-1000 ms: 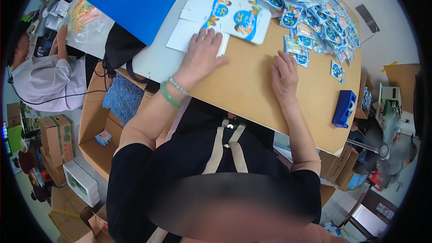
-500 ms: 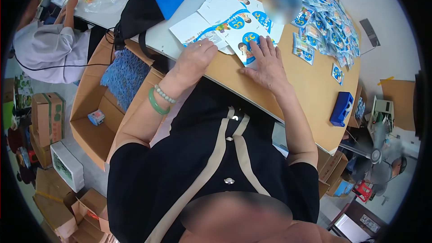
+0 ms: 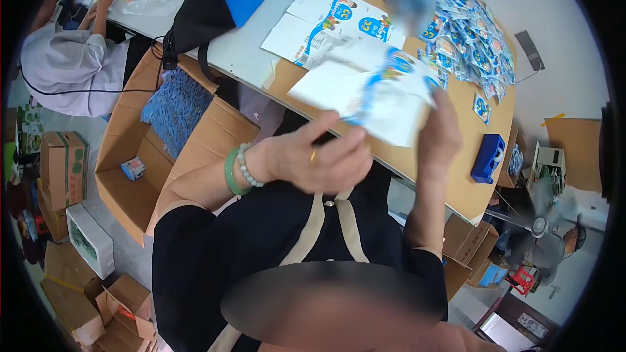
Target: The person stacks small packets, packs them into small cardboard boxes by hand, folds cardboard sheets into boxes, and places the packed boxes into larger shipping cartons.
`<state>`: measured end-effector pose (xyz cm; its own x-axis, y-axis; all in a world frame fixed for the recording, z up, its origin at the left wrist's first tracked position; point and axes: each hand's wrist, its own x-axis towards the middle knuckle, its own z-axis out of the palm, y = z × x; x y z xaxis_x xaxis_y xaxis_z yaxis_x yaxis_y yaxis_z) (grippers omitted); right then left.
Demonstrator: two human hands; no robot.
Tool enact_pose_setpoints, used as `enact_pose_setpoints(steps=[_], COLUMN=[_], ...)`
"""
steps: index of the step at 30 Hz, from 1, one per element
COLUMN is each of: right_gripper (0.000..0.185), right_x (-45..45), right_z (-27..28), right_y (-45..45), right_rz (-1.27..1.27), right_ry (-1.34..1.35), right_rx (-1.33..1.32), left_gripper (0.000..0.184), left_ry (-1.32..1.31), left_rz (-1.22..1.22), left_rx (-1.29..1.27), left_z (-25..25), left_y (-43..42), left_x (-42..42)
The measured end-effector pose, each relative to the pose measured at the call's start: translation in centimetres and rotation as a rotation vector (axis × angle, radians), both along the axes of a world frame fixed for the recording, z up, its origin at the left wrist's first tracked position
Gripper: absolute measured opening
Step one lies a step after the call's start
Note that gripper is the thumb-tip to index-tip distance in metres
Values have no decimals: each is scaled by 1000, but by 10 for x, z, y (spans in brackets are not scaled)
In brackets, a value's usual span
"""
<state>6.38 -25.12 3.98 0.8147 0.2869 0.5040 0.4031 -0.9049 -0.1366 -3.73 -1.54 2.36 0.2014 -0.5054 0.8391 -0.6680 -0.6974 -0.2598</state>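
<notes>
A flat, unfolded white carton (image 3: 391,101) with blue print is lifted off the table and tilted, smeared by motion. My right hand (image 3: 440,133) grips its right edge, the fingers partly hidden behind it. My left hand (image 3: 323,160), with a ring and wrist bangles, is at the carton's lower edge. Its thumb and forefinger are spread apart, and the other fingers are bent. Whether the fingertips touch the carton I cannot tell. Beyond it, more flat printed cartons (image 3: 313,29) lie overlapping on the table.
Many small blue-and-white packets (image 3: 473,42) are heaped at the table's far right. A blue tape dispenser (image 3: 488,158) stands by the right edge. An open cardboard box (image 3: 117,192) with blue material sits at left. Another person in a white top (image 3: 72,68) is at upper left.
Both hands lay on the stacked cartons before. Now the top carton is raised in my right hand and drawn nearer. My left hand has come off the stack, toward my body.
</notes>
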Motion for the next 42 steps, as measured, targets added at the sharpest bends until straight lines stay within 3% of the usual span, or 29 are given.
enact_pose_setpoints(steps=[2,4,6,7,10,14,19,23,26,28,29,30,31,32,33,34,35,36,37,39,40,42], right_gripper=[29,30,31,31,35,34,32,30,28,32,35,36,36,34,34,34,34,32,32,34,34,32], right_x=[-9,-3,-21,-28,-38,-52,-57,-52,-50,-48,-52,-56,-55,-57,-54,-52,-57,-59,-63,-67,-77,-88], right_z=[8,6,20,18,3,-18,-28,-39,-28,-42,-60,-21,-27,-18,-67,-29,-30,-26,-20,-16,-11,-2], right_y=[-46,-110,-132,-140,-168,-172,-166,-162,-148,-151,-158,-135,-132,-135,-150,-134,-121,-120,-118,-114,-112,-113], right_rz=[39,-54,-155,-158,-175,-207,-268,-260,-261,-273,-401,-511,-373,-432,-240,-331,-291,-77,-96,-48,-76,7], right_ry=[145,156,225,218,271,237,256,217,294,346,395,500,445,594,475,569,448,367,426,420,396,449], right_rx=[645,613,906,910,1109,1001,1006,1035,1032,1022,982,910,932,1006,982,911,1102,1108,1026,990,999,966], left_gripper=[19,24,33,40,50,53,47,45,43,39,37,39,37,42,39,39,40,42,42,40,40,36], left_ry=[-140,294,634,757,803,907,940,822,824,966,901,1021,1214,1348,1102,1113,1143,1166,1153,778,769,1211], left_rz=[-110,61,233,315,475,724,724,630,537,460,323,242,31,-8,-36,-203,-91,49,15,221,188,-224], left_rx=[-38,97,104,43,26,-4,120,209,103,114,-50,-134,-549,-482,-351,-272,-278,-283,-183,64,78,-546], left_z=[-15,-44,-56,-57,-78,-83,-83,-97,-98,-109,-132,-146,-107,-119,-116,-117,-120,-121,-122,-147,-121,-51], left_y=[-2,0,3,5,12,13,49,81,72,79,87,95,66,81,82,84,90,94,99,116,81,15], left_x=[2,19,45,63,115,163,211,253,271,295,298,304,280,296,292,296,300,302,309,338,326,215])
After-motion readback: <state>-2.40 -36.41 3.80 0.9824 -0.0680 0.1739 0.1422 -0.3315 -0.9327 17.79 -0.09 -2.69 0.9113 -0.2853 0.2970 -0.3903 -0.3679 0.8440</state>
